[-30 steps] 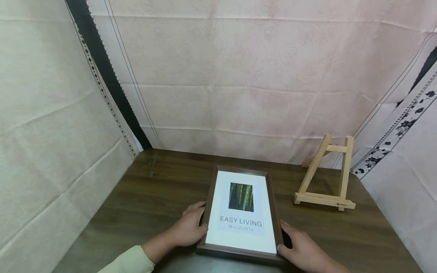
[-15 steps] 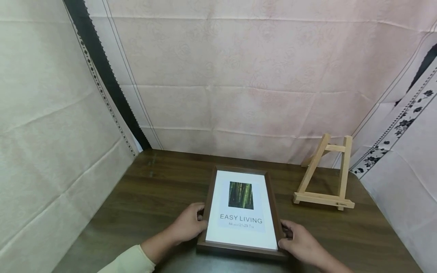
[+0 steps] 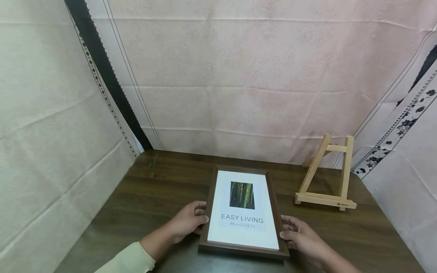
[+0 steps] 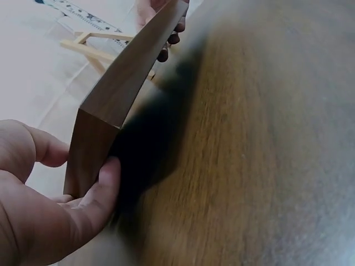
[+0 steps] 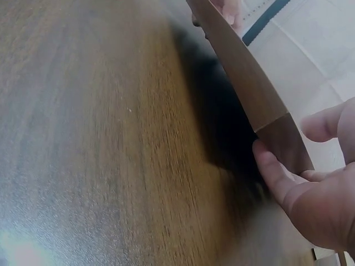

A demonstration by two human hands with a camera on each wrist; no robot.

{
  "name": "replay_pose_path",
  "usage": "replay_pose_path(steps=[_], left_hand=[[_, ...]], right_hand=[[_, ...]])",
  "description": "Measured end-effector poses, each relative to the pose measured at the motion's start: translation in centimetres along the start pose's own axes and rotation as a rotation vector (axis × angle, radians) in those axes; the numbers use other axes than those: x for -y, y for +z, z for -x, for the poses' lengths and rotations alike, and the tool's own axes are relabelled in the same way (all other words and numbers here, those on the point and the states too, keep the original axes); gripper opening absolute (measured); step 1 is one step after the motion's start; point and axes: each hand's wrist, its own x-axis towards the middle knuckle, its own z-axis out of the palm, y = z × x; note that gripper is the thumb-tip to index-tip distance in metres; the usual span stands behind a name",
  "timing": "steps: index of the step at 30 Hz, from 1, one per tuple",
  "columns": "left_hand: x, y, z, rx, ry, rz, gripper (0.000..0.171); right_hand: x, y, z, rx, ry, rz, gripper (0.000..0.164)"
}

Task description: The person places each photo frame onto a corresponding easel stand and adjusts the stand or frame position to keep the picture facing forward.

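A brown picture frame (image 3: pixel 244 248) with a white insert, a bamboo picture and the words "EASY LIVING" is in the middle of the head view. My left hand (image 3: pixel 187 223) grips its left side, thumb on the front edge and fingers underneath. On the opposite side my right hand (image 3: pixel 304 239) holds it the same way. Both wrist views show the frame's near side wall (image 4: pixel 125 77) raised off the table, with a dark shadow below. Fingers (image 5: pixel 272 169) of the right hand curl under the corner. Whether the far end touches the table is hidden.
A small wooden easel (image 3: pixel 324 199) stands at the back right of the dark wooden table (image 3: pixel 164 182). Pale cloth (image 3: pixel 239 76) hangs behind and along both sides of the table, with a black strip (image 3: pixel 106 68) at the left corner.
The fingers of both hands have shifted further under the frame's sides, and both hands have moved slightly up in the view. The frame's near end has risen slightly. The easel stays in place.
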Motion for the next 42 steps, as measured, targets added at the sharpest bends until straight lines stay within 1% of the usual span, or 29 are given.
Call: replay_pose_path(steps=[2, 5, 12, 18, 27, 34, 42], left_hand=[[0.0, -0.2, 0.0, 0.013, -0.015, 0.031, 0.066], [0.0, -0.4, 0.0, 0.029, -0.034, 0.060, 0.071], [0.2, -1.1, -0.3, 0.064, -0.055, 0.106, 0.075], [0.0, -1.5, -0.4, 0.098, -0.077, 0.139, 0.076], [0.1, -1.8, -0.7, 0.101, -0.083, 0.143, 0.076], [0.3, -1.9, -0.6, 0.093, -0.079, 0.141, 0.077], [0.0, -1.7, -0.6, 0.087, -0.075, 0.122, 0.077]], right_hand=[[-0.1, -0.3, -0.1, 0.044, 0.007, -0.056, 0.075], [-0.2, -0.7, -0.3, 0.098, 0.017, -0.106, 0.079], [-0.2, -1.3, -0.4, 0.101, 0.059, -0.082, 0.081], [0.1, -1.8, -0.4, 0.141, 0.050, -0.089, 0.081], [0.2, -2.2, -0.5, 0.183, 0.048, -0.100, 0.083], [-0.1, -2.2, -0.8, 0.217, 0.046, -0.129, 0.084], [-0.2, -2.3, -0.9, 0.222, 0.037, -0.128, 0.084]])
